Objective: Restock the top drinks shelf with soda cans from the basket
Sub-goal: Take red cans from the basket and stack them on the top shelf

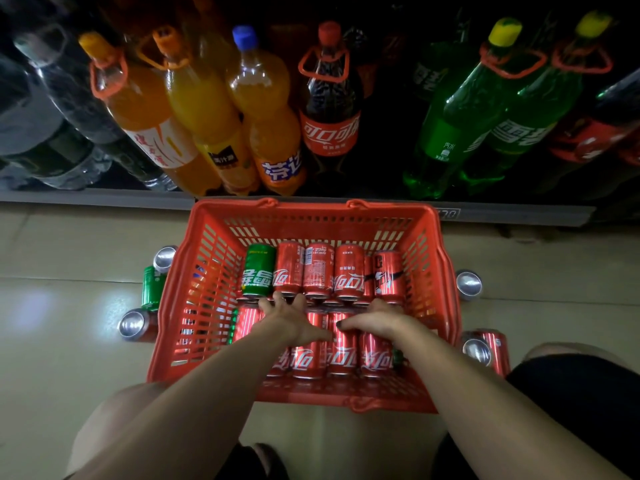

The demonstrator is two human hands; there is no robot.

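Hands (332, 323) among basket's (207, 237) cans (318, 271)

Dim scene; white glare on floor tiles (41, 303); bottles (194, 109) bowed by wide-angle edges; upper shelf near-black.

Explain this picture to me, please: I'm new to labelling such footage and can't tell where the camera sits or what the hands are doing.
There is no machine here. One wide-angle camera on a person's head looks down at their own two bare arms. On the pale tiled floor stands a red slatted plastic basket holding red cola cans and one green soda can, all lying on their sides. More cans lie on the floor around it. The left hand and the right hand reach in with fingers spread over the cans; neither has clearly gripped one yet. Beyond the basket, a low shelf holds big orange, dark and green plastic bottles.
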